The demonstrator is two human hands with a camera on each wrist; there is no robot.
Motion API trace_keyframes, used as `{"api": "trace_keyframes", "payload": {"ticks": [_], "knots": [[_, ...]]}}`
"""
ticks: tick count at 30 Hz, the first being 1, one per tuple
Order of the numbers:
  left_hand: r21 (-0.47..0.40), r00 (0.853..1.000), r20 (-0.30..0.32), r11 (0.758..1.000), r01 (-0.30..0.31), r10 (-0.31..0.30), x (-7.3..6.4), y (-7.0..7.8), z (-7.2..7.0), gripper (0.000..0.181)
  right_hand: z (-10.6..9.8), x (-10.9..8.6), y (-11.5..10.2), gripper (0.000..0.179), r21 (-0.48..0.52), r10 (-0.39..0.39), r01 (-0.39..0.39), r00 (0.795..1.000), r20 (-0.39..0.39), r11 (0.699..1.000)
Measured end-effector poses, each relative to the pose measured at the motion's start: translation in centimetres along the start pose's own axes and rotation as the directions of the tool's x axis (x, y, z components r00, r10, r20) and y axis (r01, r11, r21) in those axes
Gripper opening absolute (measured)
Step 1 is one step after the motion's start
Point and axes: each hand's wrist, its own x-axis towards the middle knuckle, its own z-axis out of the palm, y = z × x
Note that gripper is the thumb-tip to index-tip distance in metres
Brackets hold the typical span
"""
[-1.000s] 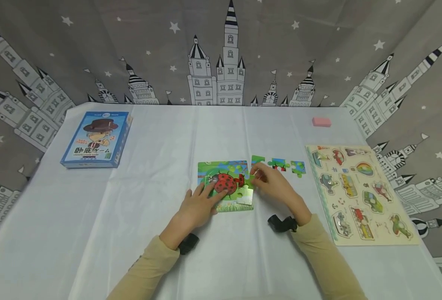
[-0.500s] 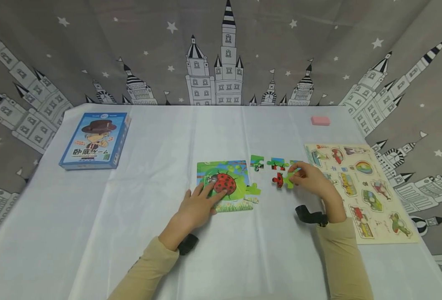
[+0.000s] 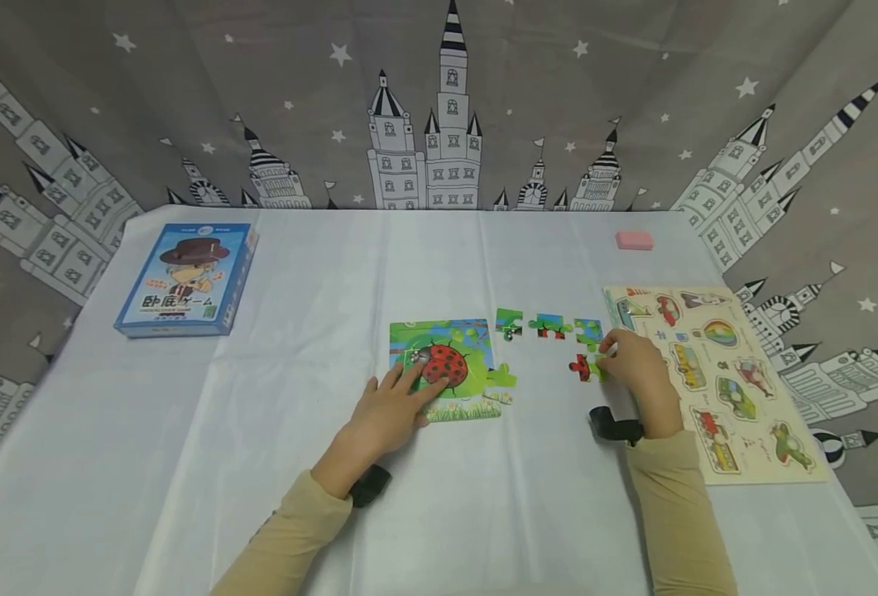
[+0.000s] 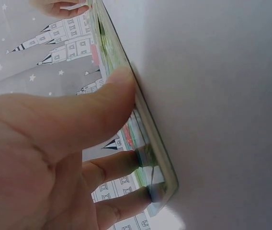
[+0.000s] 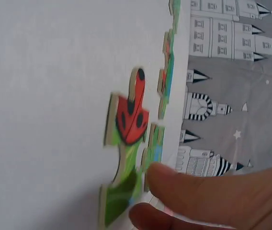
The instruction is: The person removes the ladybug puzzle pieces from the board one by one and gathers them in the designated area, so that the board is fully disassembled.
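A ladybug jigsaw puzzle lies mid-table. The left hand rests on its left side with fingers spread over the picture; in the left wrist view the thumb touches the board's edge. To the right, the right hand pinches the green end of a red-and-green puzzle piece. In the right wrist view, that piece lies low over the cloth, its near end blurred by the thumb and a finger. A green piece sticks out from the puzzle's right side.
Three loose pieces form a row behind: a left one, a middle one and a right one. A wooden peg puzzle board lies at the right, partly under the right hand. A pink eraser-like block and a blue game box stand farther back.
The right hand has taken the red-and-green piece out of the puzzle's right side and carried it rightward, below the loose row. The left hand has stayed on the puzzle.
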Motion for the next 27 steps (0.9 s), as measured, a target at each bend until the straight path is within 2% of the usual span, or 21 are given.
{"api": "trace_keyframes", "payload": {"ticks": [1, 3, 6, 9, 11, 13, 15, 16, 21, 27], "knots": [[-0.001, 1.0, 0.003, 1.0, 0.0, 0.0, 0.0, 0.0, 0.0, 0.054, 0.1, 0.0, -0.4, 0.018, 0.0, 0.002, -0.002, 1.0, -0.006, 1.0], [0.004, 1.0, 0.002, 1.0, 0.001, -0.001, -0.2, 0.0, -0.1, 0.054, 0.7, 0.0, -1.6, 0.019, 0.011, -0.044, 0.044, 0.999, -0.018, 0.999], [0.012, 1.0, -0.004, 1.0, 0.005, -0.005, -0.3, -0.1, 0.0, 0.054, 2.3, 0.3, -3.9, 0.02, 0.059, -0.189, 0.19, 0.982, -0.023, 0.98], [0.016, 1.0, -0.019, 1.0, 0.008, -0.008, -0.3, -0.2, 0.0, 0.055, 4.0, 0.4, -7.0, 0.023, 0.112, -0.366, 0.361, 0.93, 0.03, 0.926], [0.013, 0.999, -0.034, 1.0, 0.004, -0.003, -0.4, -0.2, 0.0, 0.055, 4.8, 0.3, -9.0, 0.027, 0.112, -0.469, 0.46, 0.879, 0.082, 0.881], [0.017, 0.999, -0.054, 1.0, -0.006, 0.007, -0.4, -0.2, 0.0, 0.054, 5.4, 0.2, -10.8, 0.033, 0.088, -0.534, 0.527, 0.833, 0.142, 0.845], [0.025, 0.997, -0.073, 1.0, -0.017, 0.019, -0.5, -0.3, 0.0, 0.053, 6.0, 0.4, -12.2, 0.04, 0.029, -0.566, 0.571, 0.804, 0.185, 0.821], [0.028, 0.996, -0.082, 0.999, -0.02, 0.023, -0.5, -0.3, 0.1, 0.052, 6.3, 0.5, -12.8, 0.044, -0.008, -0.574, 0.587, 0.795, 0.195, 0.81], [0.062, 0.992, -0.121, 0.998, -0.027, 0.034, -0.7, -0.3, 0.5, 0.052, 7.4, 0.8, -14.2, 0.055, -0.117, -0.554, 0.586, 0.802, 0.225, 0.801], [0.098, 0.977, -0.205, 0.994, -0.038, 0.057, -0.7, 0.1, 0.7, 0.044, 7.9, 0.9, -14.2, 0.046, -0.12, -0.557, 0.578, 0.814, 0.165, 0.807]]}}
